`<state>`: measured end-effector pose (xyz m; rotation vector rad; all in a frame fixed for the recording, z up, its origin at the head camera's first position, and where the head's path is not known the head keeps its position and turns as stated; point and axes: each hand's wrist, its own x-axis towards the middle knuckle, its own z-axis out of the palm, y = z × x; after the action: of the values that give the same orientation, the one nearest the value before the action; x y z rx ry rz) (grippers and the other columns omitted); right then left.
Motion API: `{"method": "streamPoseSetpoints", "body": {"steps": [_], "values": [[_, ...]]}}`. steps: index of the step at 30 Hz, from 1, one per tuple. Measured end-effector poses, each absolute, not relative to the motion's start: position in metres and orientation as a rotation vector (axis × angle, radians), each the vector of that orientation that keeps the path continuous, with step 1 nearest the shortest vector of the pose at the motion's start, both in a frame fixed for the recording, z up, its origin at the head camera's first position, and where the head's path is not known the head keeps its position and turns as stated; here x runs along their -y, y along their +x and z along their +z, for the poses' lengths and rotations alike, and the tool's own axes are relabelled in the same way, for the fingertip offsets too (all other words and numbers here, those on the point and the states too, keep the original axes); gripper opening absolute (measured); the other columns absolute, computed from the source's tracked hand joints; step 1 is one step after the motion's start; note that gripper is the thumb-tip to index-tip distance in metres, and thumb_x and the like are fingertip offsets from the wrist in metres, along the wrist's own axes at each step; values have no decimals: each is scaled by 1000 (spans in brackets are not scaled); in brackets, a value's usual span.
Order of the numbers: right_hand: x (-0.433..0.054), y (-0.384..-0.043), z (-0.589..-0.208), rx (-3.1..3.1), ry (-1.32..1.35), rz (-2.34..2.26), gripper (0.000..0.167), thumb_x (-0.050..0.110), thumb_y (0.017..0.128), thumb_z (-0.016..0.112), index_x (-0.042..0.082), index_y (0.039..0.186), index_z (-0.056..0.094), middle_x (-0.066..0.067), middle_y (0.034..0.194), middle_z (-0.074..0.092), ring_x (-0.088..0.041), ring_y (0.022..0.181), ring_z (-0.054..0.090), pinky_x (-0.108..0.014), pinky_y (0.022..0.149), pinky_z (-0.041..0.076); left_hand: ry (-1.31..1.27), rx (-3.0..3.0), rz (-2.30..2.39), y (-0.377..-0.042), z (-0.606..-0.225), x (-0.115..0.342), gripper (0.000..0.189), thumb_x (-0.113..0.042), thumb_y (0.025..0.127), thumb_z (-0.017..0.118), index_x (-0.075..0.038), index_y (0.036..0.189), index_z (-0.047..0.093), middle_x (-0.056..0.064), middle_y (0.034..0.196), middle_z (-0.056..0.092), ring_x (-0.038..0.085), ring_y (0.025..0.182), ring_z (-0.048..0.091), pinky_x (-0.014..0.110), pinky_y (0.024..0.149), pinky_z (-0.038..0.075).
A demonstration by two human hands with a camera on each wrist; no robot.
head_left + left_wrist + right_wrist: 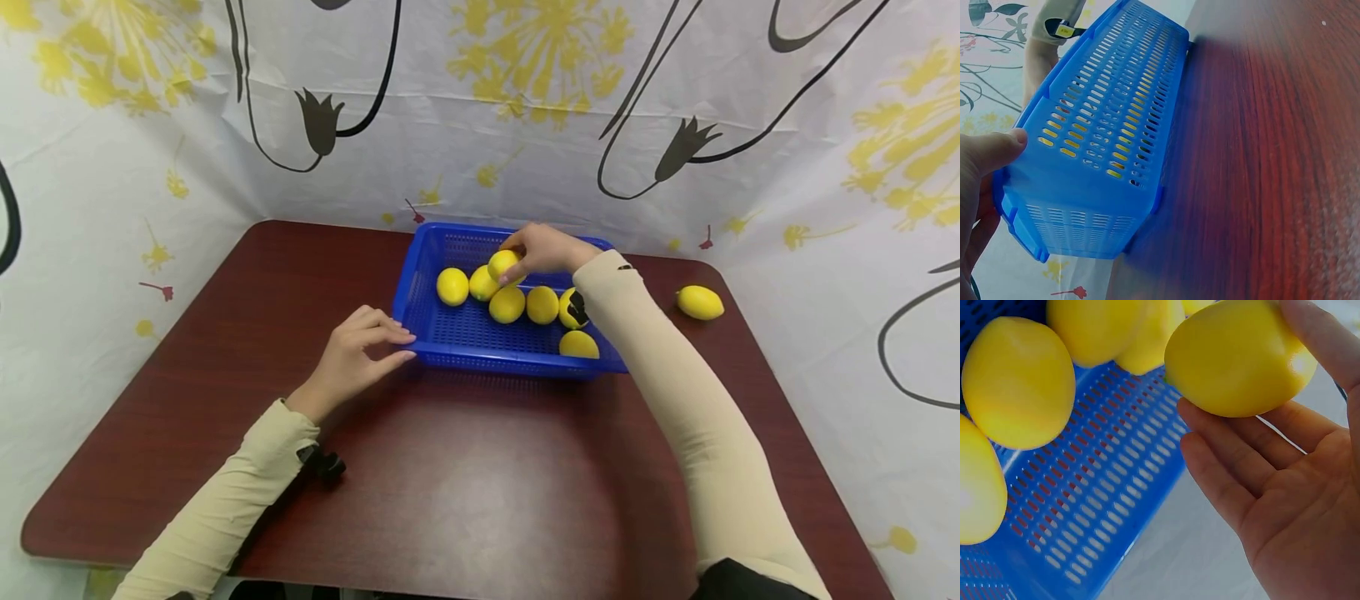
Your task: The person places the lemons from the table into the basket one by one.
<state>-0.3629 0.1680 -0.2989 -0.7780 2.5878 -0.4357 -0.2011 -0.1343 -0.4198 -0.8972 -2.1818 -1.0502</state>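
Note:
A blue plastic basket [487, 360] with slotted walls holds several yellow lemons [453, 287]. Over its back part, my right hand [551, 248] holds one lemon [1241, 359] between thumb and fingers, raised above the others. My left hand [351, 354] is at the basket's front left corner; in the left wrist view its thumb [997, 150] presses the outer wall while the other fingers curl behind the rim, partly hidden. The right forearm covers the basket's right end in the head view.
A single lemon [700, 302] lies on the dark red-brown table [480, 492], to the right of the basket. Behind the table hangs a white cloth [540, 183] with yellow and grey flower prints.

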Motion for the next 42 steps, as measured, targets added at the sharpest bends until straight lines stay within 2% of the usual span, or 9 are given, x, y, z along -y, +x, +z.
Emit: {"method": "streamPoseSetpoints", "body": {"steps": [7, 15, 23, 42], "values": [[-155, -360, -306, -2568, -829, -420, 56, 38, 86, 76, 11, 134, 61, -10, 124, 66, -24, 107, 62, -41, 95, 50, -905, 2167, -1058, -202, -420, 135, 24, -8, 70, 89, -8, 93, 80, 4, 92, 71, 17, 90, 57, 23, 80, 46], [-143, -357, -312, -2529, -839, -406, 53, 28, 92, 71, 6, 138, 57, -14, 139, 60, -28, 127, 57, -45, 107, 47, -908, 2163, -1054, -202, -420, 135, 25, -7, 70, 89, -9, 93, 80, 4, 91, 71, 17, 89, 57, 23, 80, 46], [-135, -354, -321, -2514, -857, -349, 51, 22, 92, 71, 4, 137, 57, -16, 135, 62, -28, 123, 59, -44, 104, 49, -896, 2186, -1054, -203, -420, 135, 25, -8, 70, 89, -11, 94, 80, 2, 91, 71, 15, 90, 57, 22, 81, 46], [-132, -352, -330, -2480, -866, -305, 55, 26, 89, 75, 6, 137, 58, -13, 133, 64, -26, 122, 60, -42, 103, 51, -898, 2162, -1053, -202, -421, 134, 25, -8, 70, 89, -11, 93, 80, 3, 92, 72, 17, 90, 58, 23, 81, 47]]}}
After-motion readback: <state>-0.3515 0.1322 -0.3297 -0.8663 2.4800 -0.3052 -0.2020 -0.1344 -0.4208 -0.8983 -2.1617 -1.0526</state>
